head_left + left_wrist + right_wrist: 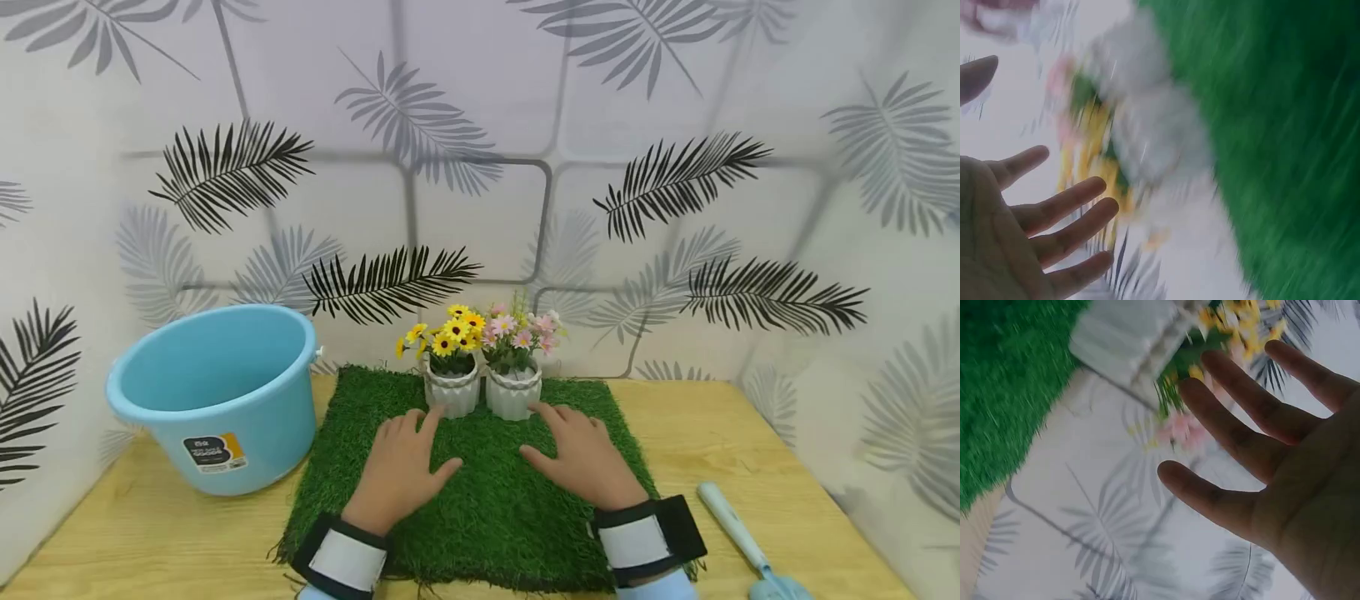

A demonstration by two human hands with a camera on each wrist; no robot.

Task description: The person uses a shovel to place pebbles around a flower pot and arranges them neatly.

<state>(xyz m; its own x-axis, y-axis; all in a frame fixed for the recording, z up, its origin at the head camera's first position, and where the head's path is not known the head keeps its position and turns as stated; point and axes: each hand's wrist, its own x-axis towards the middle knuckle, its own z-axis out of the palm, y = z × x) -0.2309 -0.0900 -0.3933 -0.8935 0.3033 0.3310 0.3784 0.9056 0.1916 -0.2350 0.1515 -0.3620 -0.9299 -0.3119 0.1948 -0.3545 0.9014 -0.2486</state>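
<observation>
Two white pots stand side by side at the back of a green artificial grass mat [495, 492]. Yellow flowers fill the left pot [453, 392]; pink ones fill the right pot [514, 393]. My left hand [405, 471] is over the mat just in front of the yellow-flowered pot, its fingers spread and holding nothing. Likewise spread and holding nothing, my right hand [581, 458] is nearest the pink-flowered pot. In the left wrist view the pots are blurred beyond the left fingers [1079, 206]. Whether any fingertip touches a pot, I cannot tell.
On the wooden table [180, 542], a light blue bucket [232, 433] stands left of the mat. A pale blue-green hand shovel [738, 529] lies to the right, its blade cut off by the frame. A leaf-patterned white backdrop [480, 208] rises behind.
</observation>
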